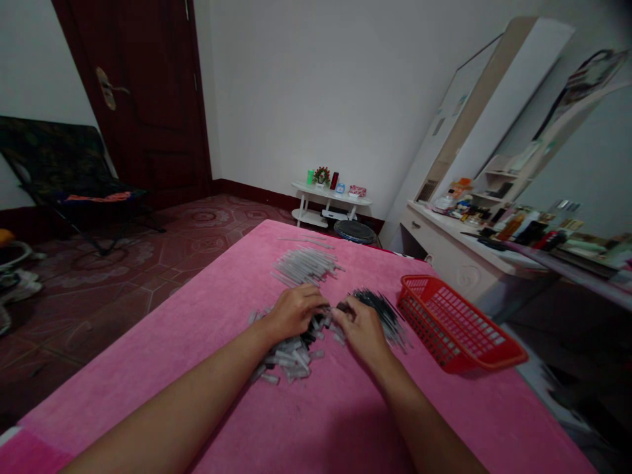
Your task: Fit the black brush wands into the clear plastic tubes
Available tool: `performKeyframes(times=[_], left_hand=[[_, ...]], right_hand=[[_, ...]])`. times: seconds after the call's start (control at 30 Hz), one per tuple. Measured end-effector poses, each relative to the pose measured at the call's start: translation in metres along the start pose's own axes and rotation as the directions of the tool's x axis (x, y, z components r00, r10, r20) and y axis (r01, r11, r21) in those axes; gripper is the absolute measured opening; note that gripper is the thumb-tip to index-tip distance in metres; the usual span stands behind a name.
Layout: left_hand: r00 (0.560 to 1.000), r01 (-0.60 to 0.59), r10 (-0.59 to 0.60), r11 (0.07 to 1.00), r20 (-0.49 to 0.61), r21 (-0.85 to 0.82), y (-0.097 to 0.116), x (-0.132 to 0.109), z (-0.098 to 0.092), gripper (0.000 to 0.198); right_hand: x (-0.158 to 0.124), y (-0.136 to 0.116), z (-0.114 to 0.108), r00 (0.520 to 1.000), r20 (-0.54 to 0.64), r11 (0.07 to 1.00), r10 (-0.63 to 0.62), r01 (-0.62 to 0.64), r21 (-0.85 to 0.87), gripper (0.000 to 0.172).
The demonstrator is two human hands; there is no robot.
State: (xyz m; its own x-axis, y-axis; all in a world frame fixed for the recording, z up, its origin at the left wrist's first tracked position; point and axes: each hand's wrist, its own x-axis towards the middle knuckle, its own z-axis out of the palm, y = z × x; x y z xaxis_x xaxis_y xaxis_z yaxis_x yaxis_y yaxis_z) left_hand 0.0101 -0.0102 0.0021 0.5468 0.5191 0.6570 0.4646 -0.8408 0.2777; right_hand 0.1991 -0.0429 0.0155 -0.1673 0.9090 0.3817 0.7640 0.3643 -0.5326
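My left hand (pixel 297 311) is closed, fingertips pinched, above a heap of short translucent plastic pieces (pixel 295 359) mixed with some black ones. My right hand (pixel 364 327) is closed too, and a small dark piece (pixel 342 307) shows at its fingertips. The two hands nearly meet, and whatever is between them is too small to name. Just right of my right hand lies a bundle of thin sticks with dark ends (pixel 380 313). Beyond my left hand is a pile of slim pale grey tubes (pixel 306 264), with a few loose ones farther off.
A red plastic basket (pixel 457 324) stands on the pink-covered table (pixel 222 316), toward its right edge. Behind the table are a low white stand (pixel 328 193) and a round black stool (pixel 354 230). A dresser (pixel 459 243) crowded with bottles is at right, a folding chair (pixel 69 164) at left.
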Motion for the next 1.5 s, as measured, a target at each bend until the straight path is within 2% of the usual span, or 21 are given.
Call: performKeyframes(times=[0.13, 0.2, 0.3, 0.43, 0.47, 0.53, 0.6, 0.7, 0.83, 0.9, 0.97, 1.03, 1.1, 1.17, 1.27, 1.37, 1.5], left_hand=[[1.000, -0.008, 0.008, 1.000, 0.029, -0.001, 0.000, 0.000, 0.000, 0.024], [1.000, -0.006, 0.006, 1.000, 0.022, -0.005, 0.001, 0.000, 0.000, 0.023], [1.000, -0.005, 0.005, 1.000, 0.012, 0.001, 0.000, 0.001, -0.001, 0.022], [1.000, 0.007, -0.007, 0.999, -0.029, 0.035, -0.006, 0.000, -0.004, 0.024], [0.997, 0.030, -0.029, 0.999, -0.068, 0.025, -0.008, 0.000, -0.005, 0.024], [0.978, 0.103, -0.109, 0.994, -0.177, -0.044, -0.012, 0.000, -0.006, 0.021], [0.924, 0.195, -0.244, 0.963, -0.294, -0.188, -0.015, 0.003, -0.007, 0.018], [0.798, 0.290, -0.484, 0.831, -0.359, -0.475, -0.015, 0.009, -0.007, 0.013], [0.661, 0.266, -0.707, 0.534, -0.252, -0.802, -0.014, 0.015, -0.006, 0.024], [0.617, 0.250, -0.772, 0.377, -0.154, -0.892, -0.014, 0.016, -0.006, 0.033], [0.592, 0.244, -0.803, 0.260, -0.069, -0.934, -0.014, 0.015, -0.006, 0.040], [0.570, 0.229, -0.821, 0.192, -0.029, -0.954, -0.015, 0.013, -0.007, 0.043], [0.542, 0.210, -0.841, 0.149, -0.012, -0.966, -0.016, 0.013, -0.008, 0.044], [0.512, 0.196, -0.859, 0.111, 0.005, -0.974, -0.017, 0.013, -0.008, 0.043], [0.493, 0.168, -0.870, 0.079, 0.015, -0.983, -0.018, 0.013, -0.008, 0.041], [0.492, 0.160, -0.870, 0.070, 0.018, -0.985, -0.020, 0.013, -0.007, 0.040], [0.490, 0.208, -0.872, 0.100, 0.015, -0.973, -0.023, 0.011, -0.006, 0.039]], right_hand=[[0.000, 0.000, 0.000, 1.000, 0.012, 0.999, 0.020, -0.019, -0.038, 0.039], [0.000, 0.000, 0.000, 1.000, 0.001, 0.999, 0.025, -0.024, -0.027, 0.037], [0.000, 0.002, 0.003, 0.999, 0.001, 0.999, 0.032, -0.032, 0.024, 0.032], [-0.003, 0.002, 0.009, 0.992, 0.087, 0.982, 0.094, -0.107, 0.157, 0.045], [-0.004, 0.001, 0.011, 0.990, 0.112, 0.981, 0.090, -0.108, 0.162, 0.042], [-0.007, -0.003, 0.014, 0.988, 0.147, 0.993, 0.052, -0.066, 0.093, 0.026], [-0.011, -0.007, 0.016, 0.986, 0.166, 0.999, 0.007, 0.000, -0.038, 0.009], [-0.016, -0.014, 0.017, 0.981, 0.194, 0.977, -0.031, 0.071, -0.202, 0.011], [-0.017, -0.019, 0.014, 0.973, 0.230, 0.957, -0.016, 0.082, -0.280, 0.010], [-0.016, -0.020, 0.010, 0.972, 0.236, 0.964, -0.010, 0.072, -0.256, 0.006], [-0.013, -0.018, 0.006, 0.972, 0.233, 0.979, 0.003, 0.044, -0.198, 0.007], [-0.010, -0.015, 0.003, 0.972, 0.231, 0.995, 0.040, -0.017, -0.100, 0.009], [-0.007, -0.011, 0.002, 0.960, 0.260, 0.988, 0.106, -0.131, 0.081, 0.007], [-0.004, -0.008, 0.001, 0.922, 0.342, 0.898, 0.180, -0.296, 0.327, 0.007], [-0.001, -0.006, -0.001, 0.851, 0.465, 0.644, 0.245, -0.501, 0.578, 0.021], [0.000, -0.004, -0.004, 0.813, 0.510, 0.499, 0.279, -0.577, 0.646, 0.023], [0.001, -0.004, -0.007, 0.801, 0.495, 0.418, 0.337, -0.599, 0.683, 0.022]])
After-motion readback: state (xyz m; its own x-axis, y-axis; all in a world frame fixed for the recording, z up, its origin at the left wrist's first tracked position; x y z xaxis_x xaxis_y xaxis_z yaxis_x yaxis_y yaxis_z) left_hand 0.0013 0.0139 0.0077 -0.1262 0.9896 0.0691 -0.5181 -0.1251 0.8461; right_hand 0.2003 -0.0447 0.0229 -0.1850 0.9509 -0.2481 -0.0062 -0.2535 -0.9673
